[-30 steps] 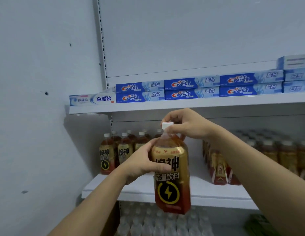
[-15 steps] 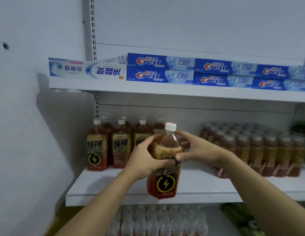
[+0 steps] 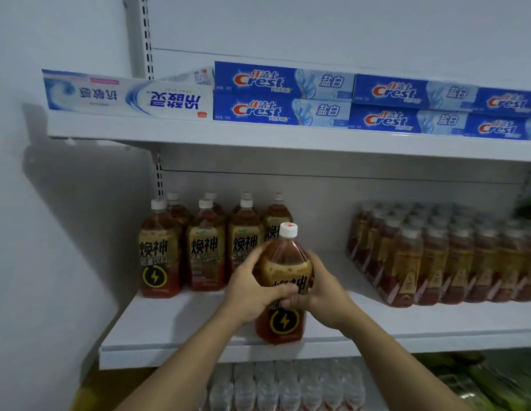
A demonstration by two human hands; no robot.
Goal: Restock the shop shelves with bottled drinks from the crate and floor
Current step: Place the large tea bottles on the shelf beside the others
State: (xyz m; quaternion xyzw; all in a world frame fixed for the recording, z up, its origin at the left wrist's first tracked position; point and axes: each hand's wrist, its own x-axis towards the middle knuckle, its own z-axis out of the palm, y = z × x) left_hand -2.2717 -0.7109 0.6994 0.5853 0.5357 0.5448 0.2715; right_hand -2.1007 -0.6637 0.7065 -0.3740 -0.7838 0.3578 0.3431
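I have one large energy-drink bottle (image 3: 283,271) upright between both grips. Its base is on, or just above, the front edge of the middle shelf (image 3: 175,330), and I cannot tell whether the shelf carries its weight yet. My left grip (image 3: 252,289) wraps the bottle's left side with fingers curled across the label. My right grip (image 3: 320,289) clasps the right side, so both are closed around it. The white cap stands clear above my fingers.

As I judge it, part of the restock is in place. A block of matching bottles (image 3: 205,253) stands at the back left of the same shelf, three in front with more behind. The bottle I hold sits forward of that block, in front of its rightmost column, and needs sliding back and lining up. Bare shelf lies between the block and the shrink-wrapped packs of smaller bottles (image 3: 436,256) to the right, which leaves room for more. The crate and the floor stock are out of view, so I cannot say how many bottles remain.

Toothpaste boxes (image 3: 285,94) fill the upper shelf (image 3: 228,137), and water bottles (image 3: 288,384) show below.
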